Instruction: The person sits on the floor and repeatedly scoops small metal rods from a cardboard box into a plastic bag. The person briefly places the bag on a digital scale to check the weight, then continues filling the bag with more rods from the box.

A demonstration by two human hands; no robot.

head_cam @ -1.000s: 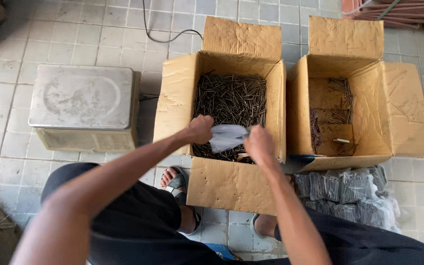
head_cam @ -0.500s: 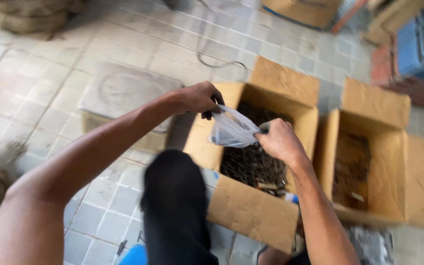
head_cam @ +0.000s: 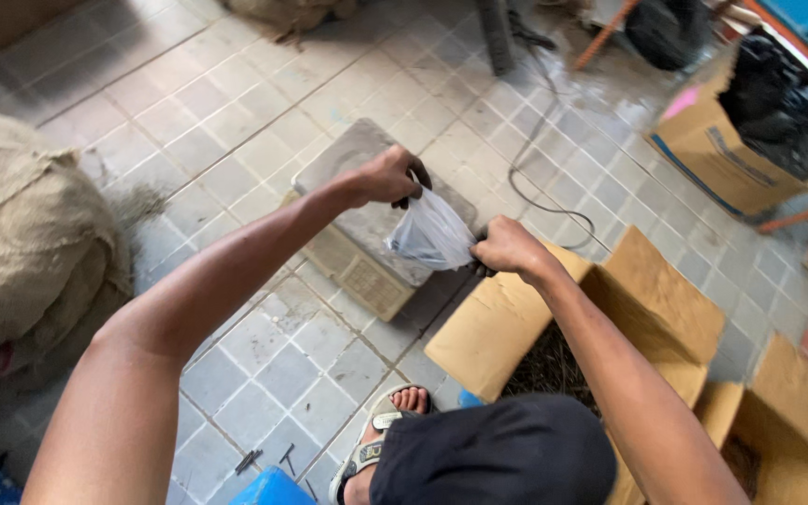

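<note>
A small clear plastic bag point(head_cam: 430, 232) hangs between both my hands, over a flat grey weighing scale point(head_cam: 355, 217) on the tiled floor. My left hand point(head_cam: 387, 176) grips the bag's upper left edge. My right hand point(head_cam: 507, 247) grips its right edge. The bag looks full and dark inside; its contents are not clear. Right of the scale stands an open cardboard box point(head_cam: 507, 327) with dark nails point(head_cam: 546, 367) inside, partly hidden by my knee.
A burlap sack point(head_cam: 35, 243) lies at the left. More cardboard boxes point(head_cam: 717, 154) and a black bag point(head_cam: 778, 103) stand at the far right. A cable point(head_cam: 535, 168) runs across the tiles. My sandalled foot point(head_cam: 387, 425) rests near loose nails point(head_cam: 264, 458).
My hands lifted the bag out of the nail box and carried it left, over the scale. The view swung left with them.
</note>
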